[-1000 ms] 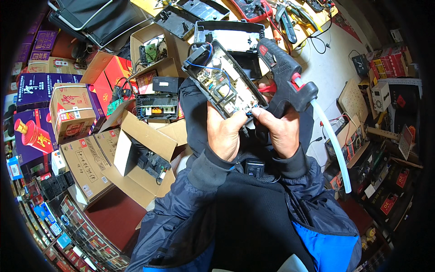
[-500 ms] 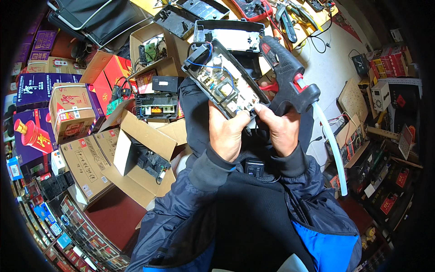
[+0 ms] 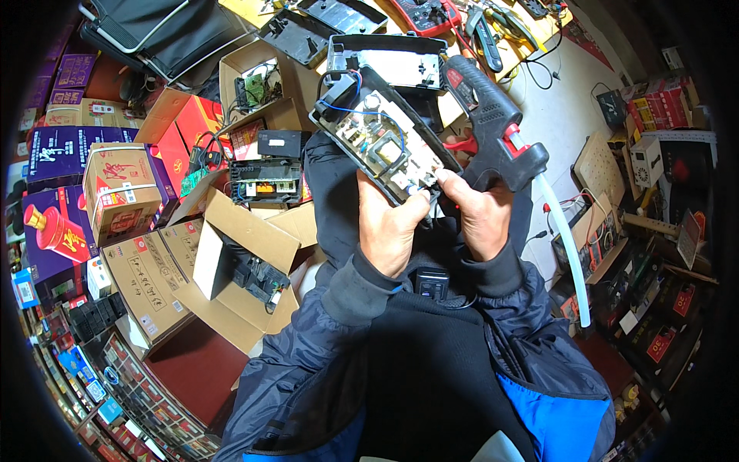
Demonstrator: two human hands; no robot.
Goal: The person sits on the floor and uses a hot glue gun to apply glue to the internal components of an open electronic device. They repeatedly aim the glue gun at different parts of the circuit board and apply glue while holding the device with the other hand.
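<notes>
At the far left of the frame stand stacked purple boxes [image 3: 58,154] and a strapped brown carton [image 3: 123,181], with a red box [image 3: 181,138] just right of them. Lower, left of centre, an open cardboard box [image 3: 239,266] holds a black device [image 3: 258,277]. Above it, a black unit with exposed electronics [image 3: 265,181] lies among more open cartons.

In the upper centre sits the opened black casing with its circuit board [image 3: 385,146] — tilted, its far end toward the upper left, blue wires showing along its top edge. The left hand [image 3: 389,227] grips it from below at its lower right end, fingers [image 3: 416,208] clenched around the casing edge. Just behind it, higher in the frame, a black lid with a white inner panel [image 3: 385,61] rests on the tabletop [image 3: 554,115].

Right of centre, the right hand [image 3: 481,215] meets the same end of the casing, its fingertips [image 3: 446,179] pinched at the corner of the board; it also closes around the grip of a black glue gun [image 3: 493,123], which rises toward the upper centre. A translucent white glue stick [image 3: 566,254] trails from the gun down toward the right — past the dark jacket sleeve [image 3: 523,300].

At the upper right, a red multimeter [image 3: 423,14] lies near the top edge, and red boxes [image 3: 662,104] stand on shelves.
</notes>
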